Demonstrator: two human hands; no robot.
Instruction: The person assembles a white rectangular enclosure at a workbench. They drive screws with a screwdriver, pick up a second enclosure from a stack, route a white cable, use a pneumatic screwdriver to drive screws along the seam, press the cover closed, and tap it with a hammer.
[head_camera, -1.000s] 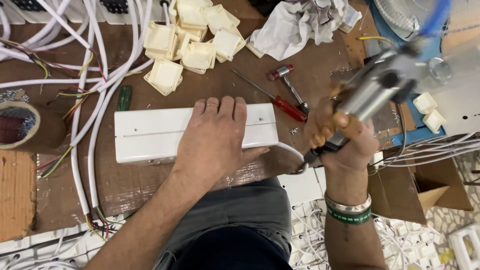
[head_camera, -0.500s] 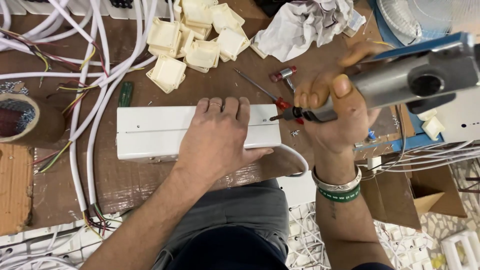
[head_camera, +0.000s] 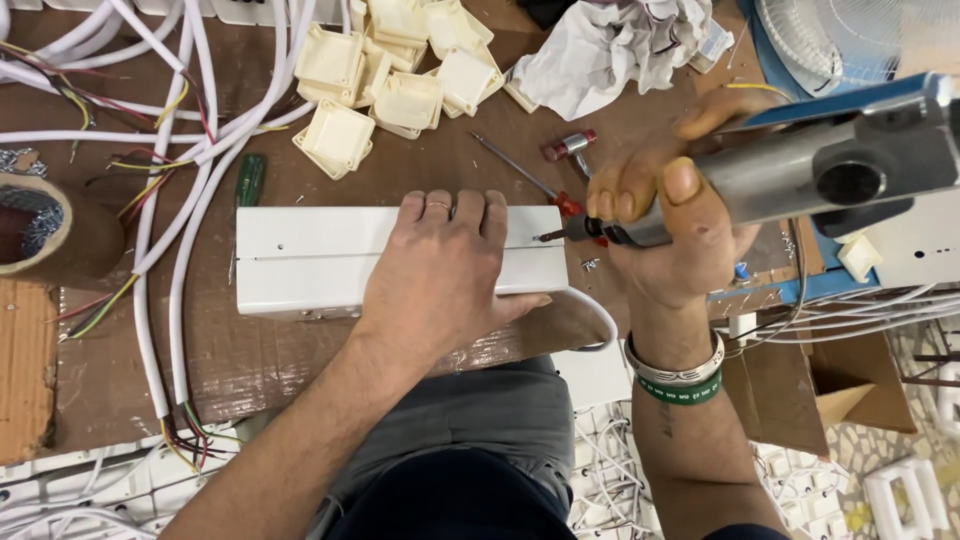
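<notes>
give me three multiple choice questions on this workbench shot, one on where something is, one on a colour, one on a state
1. Where does the left hand rest?
A. on the long white box
B. on the crumpled cloth
C. on the tape roll

2. What colour is the handle of the screwdriver lying past the box?
A. blue
B. red
C. yellow

3. How is the power drill held?
A. lying loose on the table
B. hanging from a cable
C. gripped in the right hand, its bit at the box's end

Answers: 1 A, the palm lies flat on the box lid; 2 B, the handle end shows red; 3 C, fingers wrap the drill's nose.
</notes>
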